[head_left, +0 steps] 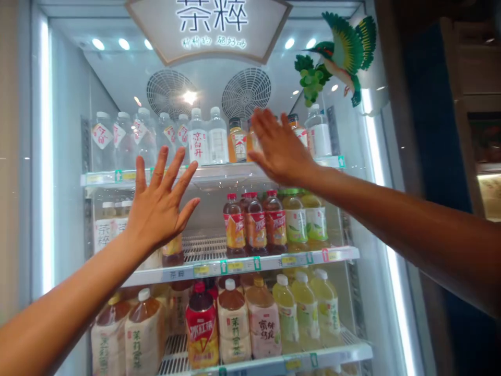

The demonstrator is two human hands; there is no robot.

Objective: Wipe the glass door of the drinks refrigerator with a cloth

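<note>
The left hand (158,206) spreads empty before the middle shelf (242,263), the right hand (279,149) lies flat and empty before the top-shelf bottles (203,138), so this looks like reaching in, and picking next calls for closing on one bottle.

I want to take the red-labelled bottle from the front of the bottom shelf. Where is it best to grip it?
Grip the red-labelled bottle by its narrow neck just under the red cap, coming straight from the front. Probably best, since it stands upright and neighbours crowd both sides of its body. Both the left hand and right hand are open.
</note>
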